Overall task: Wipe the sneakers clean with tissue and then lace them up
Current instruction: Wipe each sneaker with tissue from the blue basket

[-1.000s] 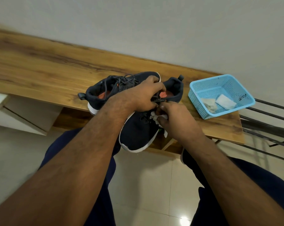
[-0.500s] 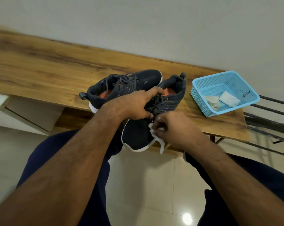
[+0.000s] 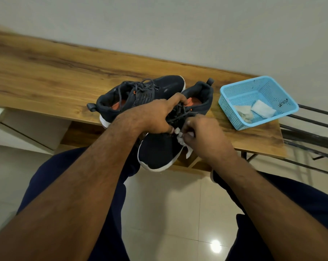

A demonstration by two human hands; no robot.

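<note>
Sneaker (image 3: 160, 147) (no legible branding) held by left hand (image 3: 155, 117), right hand (image 3: 204, 137) wiping.

A wooden bench (image 3: 46, 76) carries two dark sneakers (image 3: 140, 91) and a blue basket (image 3: 234, 117).

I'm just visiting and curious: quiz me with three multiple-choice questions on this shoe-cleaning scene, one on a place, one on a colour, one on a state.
1. Where is the basket?
A. floor
B. wooden bench
C. lap

2. What colour is it?
A. blue
B. red
C. black

3. What does the right hand hold?
A. nothing
B. brush
C. white tissue

Answers:
1. B, it sits on the wooden bench by the sneakers.
2. A, its mesh is light blue.
3. C, fingers pinch the tissue against the near sneaker.
</note>
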